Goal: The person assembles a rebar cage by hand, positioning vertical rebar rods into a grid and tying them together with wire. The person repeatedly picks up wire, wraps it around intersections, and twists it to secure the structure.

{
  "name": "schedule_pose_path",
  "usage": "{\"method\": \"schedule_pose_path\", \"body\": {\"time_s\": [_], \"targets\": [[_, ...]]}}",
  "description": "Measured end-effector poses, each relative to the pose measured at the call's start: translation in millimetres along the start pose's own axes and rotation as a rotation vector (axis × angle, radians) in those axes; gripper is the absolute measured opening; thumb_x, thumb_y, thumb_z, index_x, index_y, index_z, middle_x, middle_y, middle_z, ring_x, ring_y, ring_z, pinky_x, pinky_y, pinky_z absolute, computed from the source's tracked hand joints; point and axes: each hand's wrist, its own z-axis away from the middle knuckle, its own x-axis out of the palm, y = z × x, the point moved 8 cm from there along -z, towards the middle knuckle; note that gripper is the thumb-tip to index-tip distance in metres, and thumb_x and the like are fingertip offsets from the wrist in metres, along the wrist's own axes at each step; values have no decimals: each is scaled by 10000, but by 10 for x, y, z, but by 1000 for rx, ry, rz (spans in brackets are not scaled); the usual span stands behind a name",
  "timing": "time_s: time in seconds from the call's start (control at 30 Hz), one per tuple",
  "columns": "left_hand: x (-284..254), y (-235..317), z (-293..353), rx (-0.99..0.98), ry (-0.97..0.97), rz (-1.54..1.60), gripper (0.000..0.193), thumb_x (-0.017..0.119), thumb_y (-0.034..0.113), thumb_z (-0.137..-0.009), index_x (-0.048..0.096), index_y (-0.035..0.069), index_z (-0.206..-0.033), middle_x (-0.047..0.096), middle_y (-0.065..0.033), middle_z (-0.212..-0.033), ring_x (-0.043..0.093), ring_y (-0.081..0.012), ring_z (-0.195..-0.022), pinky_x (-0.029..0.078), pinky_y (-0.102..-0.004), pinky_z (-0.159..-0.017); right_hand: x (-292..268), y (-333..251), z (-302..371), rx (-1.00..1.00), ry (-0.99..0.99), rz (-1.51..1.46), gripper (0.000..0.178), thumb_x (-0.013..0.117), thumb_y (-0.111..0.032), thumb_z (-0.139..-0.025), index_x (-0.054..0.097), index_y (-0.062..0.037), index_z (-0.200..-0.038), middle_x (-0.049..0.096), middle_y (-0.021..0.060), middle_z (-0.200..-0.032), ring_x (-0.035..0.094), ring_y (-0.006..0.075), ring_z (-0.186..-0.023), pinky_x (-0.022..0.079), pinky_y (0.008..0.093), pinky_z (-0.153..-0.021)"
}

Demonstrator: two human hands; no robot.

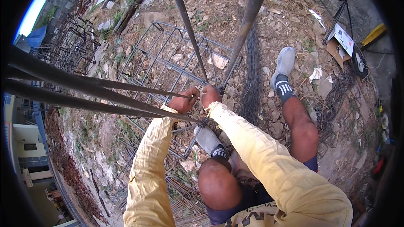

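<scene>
left hand (183,102) and right hand (210,96) are curling nearly closed, side by side; what they are gripping, if anything, cannot be told. around them, a grey steel-bar grid (182,69) is resting on stony brown ground (221,6), long dark metal rods (246,31) converging nearby.

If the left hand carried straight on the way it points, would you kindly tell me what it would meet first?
The left hand would probably meet the right hand first, close beside it; whether they touch is unclear.
</scene>
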Motion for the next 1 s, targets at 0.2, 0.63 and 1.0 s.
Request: {"method": "schedule_pose_path", "body": {"time_s": [0.2,0.63,1.0], "targets": [[8,98,-86,56,22,74,98,565,71,-908,558,43,-1002,641,-193,-873,649,-382,-815,506,-424,-702,-288,-284,380,-327,-160,266,319,656,-168,-844,581,-140,-1153,518,129,-1185,625,372,-1012,498,478,-857],[98,134,-199,20,-12,98,83,568,37,-906,533,30,-981,629,-169,-866,628,-280,-792,496,-370,-719,-256,-119,126,-155,-84,269,233,528,-289,-929,642,-107,-1018,576,161,-1134,627,380,-1014,498,496,-853],[119,25,-135,-109,-44,194,59,503,35,-941,527,73,-979,509,2,-789,441,-54,-629,371,-233,-535,-1168,1332,1256,13,-75,-32,273,594,-214,-890,637,-6,-1061,674,201,-960,642,381,-930,495,433,-854]]}}
